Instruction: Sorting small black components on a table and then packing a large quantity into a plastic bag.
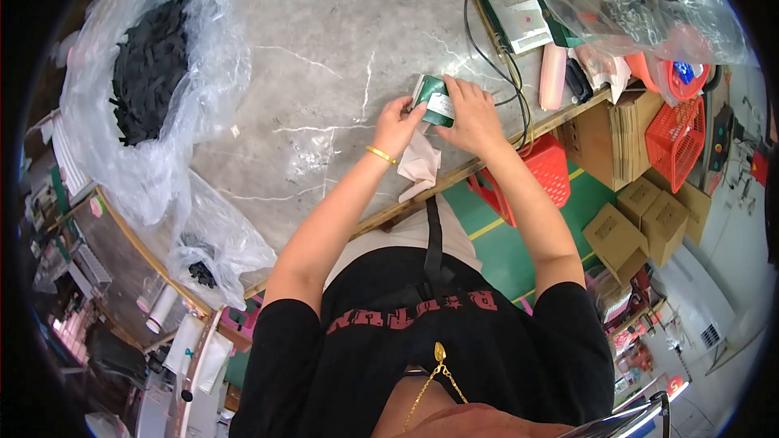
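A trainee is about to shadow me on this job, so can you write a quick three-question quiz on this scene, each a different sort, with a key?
1. Multiple choice. What do the left hand and the right hand both hold? (A) a red basket; (B) a small green-and-white package; (C) a cardboard box.

2. True or false. The large clear plastic bag with black strips in it is to the person's left.

3. Short answer. On which wrist is the gold-coloured bracelet?

Key: 1. B. 2. True. 3. The left wrist.
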The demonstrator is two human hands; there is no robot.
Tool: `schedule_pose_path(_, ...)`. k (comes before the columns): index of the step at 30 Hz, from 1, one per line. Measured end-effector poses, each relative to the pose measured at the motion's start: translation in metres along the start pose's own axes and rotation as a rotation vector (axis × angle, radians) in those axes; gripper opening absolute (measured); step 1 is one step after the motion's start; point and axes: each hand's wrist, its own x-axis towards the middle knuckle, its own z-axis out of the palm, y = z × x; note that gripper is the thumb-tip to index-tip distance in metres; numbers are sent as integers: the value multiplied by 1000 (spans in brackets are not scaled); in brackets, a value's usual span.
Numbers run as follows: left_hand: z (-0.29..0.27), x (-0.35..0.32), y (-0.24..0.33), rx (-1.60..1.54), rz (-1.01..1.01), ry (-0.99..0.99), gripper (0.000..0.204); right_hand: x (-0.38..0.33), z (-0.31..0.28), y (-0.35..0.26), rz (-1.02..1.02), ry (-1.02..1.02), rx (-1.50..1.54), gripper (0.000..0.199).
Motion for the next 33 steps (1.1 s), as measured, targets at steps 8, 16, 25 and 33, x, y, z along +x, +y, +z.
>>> schedule_pose_path(8,2,-4,35,181,54,110,49,3,-7,-2,2,46,6,80)
schedule_pose_path(16,3,16,11,21,40,95,48,15,-4,-8,-1,-34,-15,83)
schedule_pose_path(25,3,7,3,230,47,79,43,7,-1,-7,-19,-95,-81,87)
schedule_pose_path(33,-2,16,3,84,-75,-53,44,7,19,18,10,-182,23,94)
